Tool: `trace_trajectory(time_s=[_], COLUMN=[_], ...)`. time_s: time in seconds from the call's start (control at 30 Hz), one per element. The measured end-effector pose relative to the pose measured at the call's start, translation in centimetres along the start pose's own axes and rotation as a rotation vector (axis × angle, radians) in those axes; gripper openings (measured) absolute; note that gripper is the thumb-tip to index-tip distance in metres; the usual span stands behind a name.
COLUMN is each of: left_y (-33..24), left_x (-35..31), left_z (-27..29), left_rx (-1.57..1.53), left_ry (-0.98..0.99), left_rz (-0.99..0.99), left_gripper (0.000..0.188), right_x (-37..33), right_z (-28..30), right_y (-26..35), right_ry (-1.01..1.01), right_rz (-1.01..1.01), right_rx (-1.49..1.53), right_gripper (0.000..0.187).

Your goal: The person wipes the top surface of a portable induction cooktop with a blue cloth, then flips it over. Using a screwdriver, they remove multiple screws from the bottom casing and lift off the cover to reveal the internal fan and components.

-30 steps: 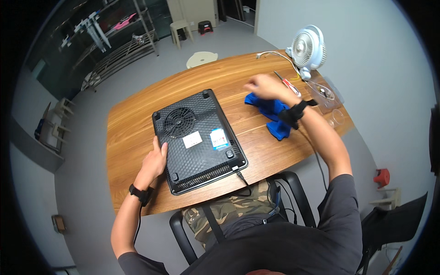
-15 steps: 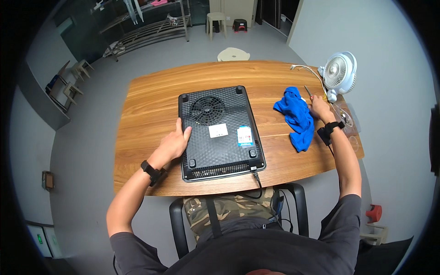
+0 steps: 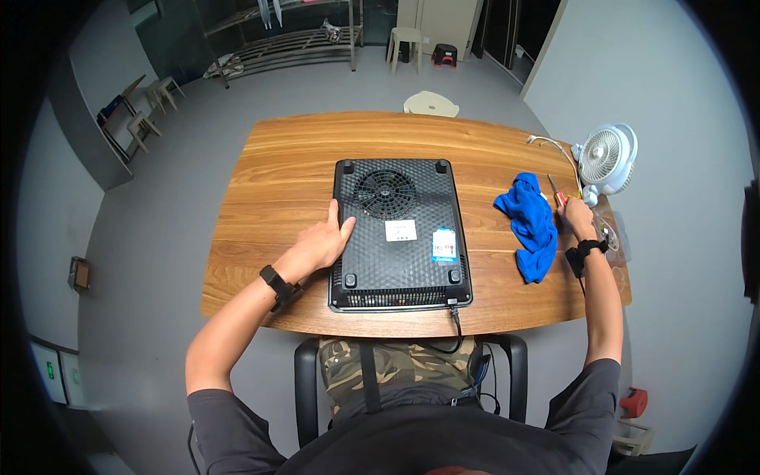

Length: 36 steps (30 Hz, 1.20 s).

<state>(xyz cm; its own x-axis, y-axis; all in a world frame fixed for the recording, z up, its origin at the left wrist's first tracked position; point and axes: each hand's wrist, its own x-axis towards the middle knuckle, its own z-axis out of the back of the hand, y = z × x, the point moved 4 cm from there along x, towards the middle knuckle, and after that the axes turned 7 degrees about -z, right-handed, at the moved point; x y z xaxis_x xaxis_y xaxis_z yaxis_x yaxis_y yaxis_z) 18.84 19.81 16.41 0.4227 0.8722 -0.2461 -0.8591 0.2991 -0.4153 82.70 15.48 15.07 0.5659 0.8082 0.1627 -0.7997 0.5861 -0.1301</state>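
Grey floor (image 3: 158, 277) spreads around a wood-grain counter (image 3: 261, 245). On its near middle lies a flat black appliance (image 3: 396, 269), underside up, its round vent (image 3: 385, 193) toward the far side and its slotted edge toward the person. At the far right stands a white fan (image 3: 604, 157); between fan and appliance, a little nearer, a blue cloth (image 3: 529, 222) lies crumpled. The hands are well apart: the left hand (image 3: 319, 242) is spread, thumb and index finger resting along the appliance's left edge, while the right hand (image 3: 578, 215) is at the red handle of a screwdriver (image 3: 560, 195), just right of the cloth; whether its fingers are closed around the handle, I cannot tell. The step in hand appears to be taking up the screwdriver while the appliance is steadied. Lifting it would seem to call for a firm hold on the handle and a path clear of the cloth.
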Motion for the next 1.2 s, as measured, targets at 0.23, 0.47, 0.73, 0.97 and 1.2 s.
trace_trajectory(time_s=[0.23, 0.47, 0.73, 0.97, 1.2], left_y=[0.5, 0.6, -1.4, -7.0, -18.5], left_x=[0.3, 0.3, 0.4, 0.6, -2.8], left_z=[-0.3, -0.3, 2.1, 3.5, 0.8], left_rx=[-0.001, 0.039, 0.240, 0.077, -0.210], left_ry=[-0.014, -0.030, -0.172, -0.274, -0.029], left_rz=[-0.012, 0.009, -0.034, -0.469, -0.946], left_gripper=[0.082, 0.083, 0.068, 0.043, 0.037], right_x=[-3.7, -12.3, -19.7, -23.4, -24.8], right_z=[11.8, 23.1, 27.6, 28.0, 26.5], right_y=[4.7, 12.1, 13.9, 15.1, 15.1], right_ry=[-0.197, 0.124, 0.159, 0.222, 0.361], right_rz=[0.236, 0.400, 0.657, 0.921, 0.893], right_rx=[0.341, 0.731, 0.672, 0.525, 0.397], right_gripper=[0.039, 0.038, 0.028, 0.030, 0.028])
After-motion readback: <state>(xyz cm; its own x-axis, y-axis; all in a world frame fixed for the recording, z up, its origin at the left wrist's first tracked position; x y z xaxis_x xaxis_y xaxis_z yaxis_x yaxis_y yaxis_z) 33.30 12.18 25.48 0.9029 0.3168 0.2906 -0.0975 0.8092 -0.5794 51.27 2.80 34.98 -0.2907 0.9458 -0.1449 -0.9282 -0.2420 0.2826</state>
